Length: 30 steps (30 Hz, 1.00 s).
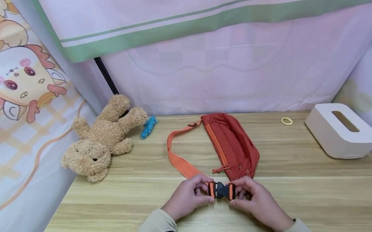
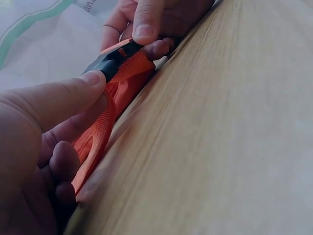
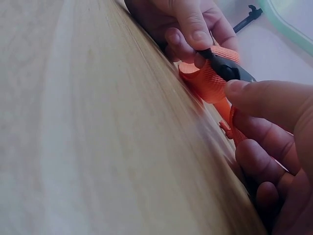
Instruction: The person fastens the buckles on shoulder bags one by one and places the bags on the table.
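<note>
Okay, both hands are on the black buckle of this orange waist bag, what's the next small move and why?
Probably press the two halves together. The left hand and right hand each pinch one end of the buckle, and the halves look lined up and touching; whether they have latched cannot be told.

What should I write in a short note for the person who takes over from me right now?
Left hand: pinches the buckle from its side.
Right hand: pinches the other side.
The buckle looks joined, just above the table, at the near end of the red waist bag; the orange strap loops out to the left.
Done: strap ends brought together.
Left: check that the buckle is fully clicked; I cannot tell.
</note>
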Tool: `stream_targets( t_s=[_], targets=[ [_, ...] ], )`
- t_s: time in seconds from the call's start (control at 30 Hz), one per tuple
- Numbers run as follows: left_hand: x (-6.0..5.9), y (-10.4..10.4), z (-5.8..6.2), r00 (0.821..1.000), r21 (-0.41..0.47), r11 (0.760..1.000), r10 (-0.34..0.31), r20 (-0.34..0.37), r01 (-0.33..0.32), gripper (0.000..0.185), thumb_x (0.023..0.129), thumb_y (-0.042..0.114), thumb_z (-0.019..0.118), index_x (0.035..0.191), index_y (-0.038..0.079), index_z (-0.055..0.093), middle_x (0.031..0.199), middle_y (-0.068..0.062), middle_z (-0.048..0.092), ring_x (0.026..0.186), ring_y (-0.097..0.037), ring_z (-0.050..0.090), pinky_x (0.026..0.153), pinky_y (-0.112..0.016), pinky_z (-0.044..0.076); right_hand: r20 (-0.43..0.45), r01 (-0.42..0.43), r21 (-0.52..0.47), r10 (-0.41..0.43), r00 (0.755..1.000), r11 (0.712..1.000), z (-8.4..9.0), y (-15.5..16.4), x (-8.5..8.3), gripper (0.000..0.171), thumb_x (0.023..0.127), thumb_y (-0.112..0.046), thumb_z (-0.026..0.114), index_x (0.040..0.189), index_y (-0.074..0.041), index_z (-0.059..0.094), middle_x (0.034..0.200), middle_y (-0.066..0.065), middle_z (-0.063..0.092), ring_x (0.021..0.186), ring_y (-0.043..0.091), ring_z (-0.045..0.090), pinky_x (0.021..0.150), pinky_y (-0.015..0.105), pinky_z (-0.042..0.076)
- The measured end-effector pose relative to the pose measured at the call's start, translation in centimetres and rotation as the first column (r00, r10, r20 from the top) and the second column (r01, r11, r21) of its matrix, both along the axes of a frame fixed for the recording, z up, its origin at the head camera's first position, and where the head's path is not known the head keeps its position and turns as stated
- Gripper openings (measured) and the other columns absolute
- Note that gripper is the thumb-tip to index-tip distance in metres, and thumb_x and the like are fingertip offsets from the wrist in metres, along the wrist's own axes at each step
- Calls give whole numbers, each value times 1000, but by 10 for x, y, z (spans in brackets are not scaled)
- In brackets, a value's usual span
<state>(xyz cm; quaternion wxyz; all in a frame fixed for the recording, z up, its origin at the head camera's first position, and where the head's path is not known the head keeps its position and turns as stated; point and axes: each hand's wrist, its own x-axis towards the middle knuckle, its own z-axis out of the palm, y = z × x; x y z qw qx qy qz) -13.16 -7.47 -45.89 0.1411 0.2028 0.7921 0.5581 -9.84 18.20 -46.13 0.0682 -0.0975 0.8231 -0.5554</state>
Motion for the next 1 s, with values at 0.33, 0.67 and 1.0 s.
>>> stream_targets(
  t_s=[0.33,0.67,1.0],
  targets=[
    [1,0,0,1000,-28,999,-21,-3,21,43,81,21,86,121,23,69,93,7,67,69,-8,53,61,-20,44,-57,-15,-22,14,998,1000,0,1,3,50,78,-17,87,123,-9,66,92,1,68,79,12,60,69,26,51],
    [0,-2,2,1000,-40,999,-6,3,6,44,83,23,84,124,23,66,92,8,68,70,-9,53,62,-21,44,-39,13,19,-12,999,1000,3,0,1,50,81,-17,85,125,-11,64,91,0,69,80,13,61,70,26,50],
    [0,0,0,998,28,1000,9,68,-11,44,81,17,86,119,22,64,90,3,67,73,-11,58,64,-21,46,8,3,13,-3,1000,1000,3,-1,-1,50,79,-16,86,121,-11,61,91,2,68,78,14,60,69,26,48]
  ],
)
